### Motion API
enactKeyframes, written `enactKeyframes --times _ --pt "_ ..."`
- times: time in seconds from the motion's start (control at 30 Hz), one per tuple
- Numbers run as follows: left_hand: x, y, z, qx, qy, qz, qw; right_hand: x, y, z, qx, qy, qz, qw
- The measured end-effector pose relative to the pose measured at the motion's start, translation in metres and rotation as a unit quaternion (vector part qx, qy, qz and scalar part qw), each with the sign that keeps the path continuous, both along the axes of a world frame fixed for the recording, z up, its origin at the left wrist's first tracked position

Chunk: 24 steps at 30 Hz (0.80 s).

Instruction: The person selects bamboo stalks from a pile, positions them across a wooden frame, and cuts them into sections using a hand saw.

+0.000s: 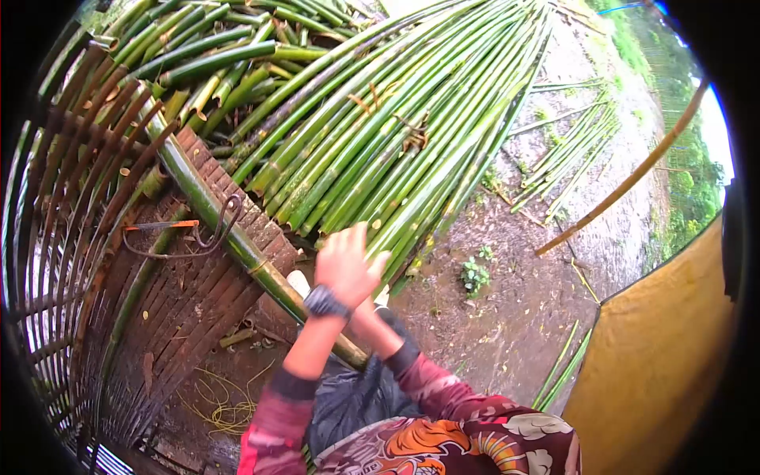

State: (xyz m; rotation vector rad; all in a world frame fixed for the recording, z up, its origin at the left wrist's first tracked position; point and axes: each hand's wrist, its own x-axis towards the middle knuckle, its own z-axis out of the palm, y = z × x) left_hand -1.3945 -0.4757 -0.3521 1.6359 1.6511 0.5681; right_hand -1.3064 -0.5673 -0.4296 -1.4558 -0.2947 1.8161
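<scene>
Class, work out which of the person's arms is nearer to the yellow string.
Left. The left arm passes just right of the string in the picture; the right arm is farther right, on the left arm's far side.

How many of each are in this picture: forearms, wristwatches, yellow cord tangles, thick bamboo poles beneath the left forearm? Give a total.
Forearms (left, right): 2
Wristwatches: 1
Yellow cord tangles: 1
Thick bamboo poles beneath left forearm: 1
Total: 5

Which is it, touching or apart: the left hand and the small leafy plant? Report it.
Apart. The head view shows muddy ground between the left hand and the small leafy plant.
</scene>
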Motion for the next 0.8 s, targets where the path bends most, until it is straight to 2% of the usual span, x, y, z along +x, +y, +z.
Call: enactKeyframes --times 0.03,0.07,0.1,0.13,0.17,0.2,0.23,0.27,0.33,0.37,0.4,0.43,0.47,0.5,0.53,0.57,0.6,0.63,0.67,0.7,0.73,0.77,0.8 --pt "0.026 0.017 0.005 -0.091 0.036 -0.047 0.994 -0.002 -0.043 -0.01 0.131 -0.114 0.171 0.97" --pt "0.052 0.02 0.001 -0.129 0.093 -0.068 0.985 -0.018 -0.066 0.027 0.081 -0.079 0.176 0.978" --pt "0.065 0.018 0.001 -0.151 0.137 -0.081 0.976 -0.028 -0.086 0.05 0.094 -0.048 0.229 0.968" --pt "0.078 0.01 0.0 -0.178 0.181 -0.096 0.963 -0.037 -0.105 0.066 0.124 0.013 0.302 0.945" --pt "0.085 0.003 -0.032 -0.207 0.207 -0.068 0.954 -0.045 -0.117 0.076 0.159 0.076 0.37 0.912" --pt "0.075 -0.009 -0.062 -0.241 0.235 -0.04 0.941 -0.043 -0.122 0.081 0.189 0.131 0.425 0.875" --pt "0.045 -0.031 -0.057 -0.238 0.227 -0.063 0.942 -0.03 -0.122 0.081 0.204 0.143 0.469 0.847" --pt "0.012 -0.054 -0.044 -0.236 0.219 -0.081 0.943 -0.007 -0.116 0.073 0.199 0.11 0.508 0.831" --pt "-0.026 -0.105 -0.013 -0.171 0.201 -0.008 0.965 0.082 -0.074 0.04 0.108 -0.049 0.592 0.797" --pt "-0.045 -0.125 0.013 -0.171 0.202 -0.014 0.964 0.14 -0.06 0.012 0.133 -0.007 0.455 0.88" --pt "-0.061 -0.144 0.045 -0.172 0.204 -0.015 0.964 0.18 -0.037 -0.005 -0.131 0.042 0.147 0.979" --pt "-0.072 -0.161 0.079 -0.182 0.202 -0.014 0.962 0.233 -0.012 -0.031 -0.072 0.064 0.052 0.994" --pt "-0.081 -0.179 0.107 -0.214 0.216 -0.011 0.953 0.282 0.026 -0.039 -0.038 0.247 0.045 0.967" --pt "-0.092 -0.201 0.131 -0.216 0.215 -0.006 0.952 0.349 0.051 -0.091 -0.032 0.312 0.029 0.949" --pt "-0.102 -0.225 0.156 -0.222 0.214 0.001 0.951 0.371 0.085 -0.079 -0.127 0.079 0.002 0.989" --pt "-0.113 -0.248 0.179 -0.243 0.225 0.041 0.943 0.359 0.114 -0.043 -0.156 0.033 -0.066 0.985" --pt "-0.125 -0.271 0.2 -0.242 0.211 0.021 0.947 0.356 0.135 -0.038 -0.113 -0.017 -0.114 0.987" --pt "-0.134 -0.291 0.22 -0.238 0.194 -0.001 0.952 0.347 0.151 -0.026 -0.12 -0.017 -0.097 0.988" --pt "-0.142 -0.307 0.24 -0.248 0.201 0.029 0.947 0.351 0.167 -0.038 -0.15 0.002 -0.078 0.986" --pt "-0.148 -0.323 0.26 -0.246 0.207 0.016 0.947 0.341 0.172 -0.038 -0.121 0.048 -0.018 0.991" --pt "-0.153 -0.338 0.275 -0.243 0.213 0.003 0.946 0.305 0.172 -0.026 -0.057 0.011 0.009 0.998" --pt "-0.155 -0.35 0.284 -0.24 0.243 0.007 0.94 0.315 0.18 -0.065 -0.102 0.005 -0.016 0.995" --pt "-0.16 -0.366 0.281 -0.201 0.26 0.02 0.944 0.286 0.169 -0.036 -0.128 -0.045 0.014 0.991"
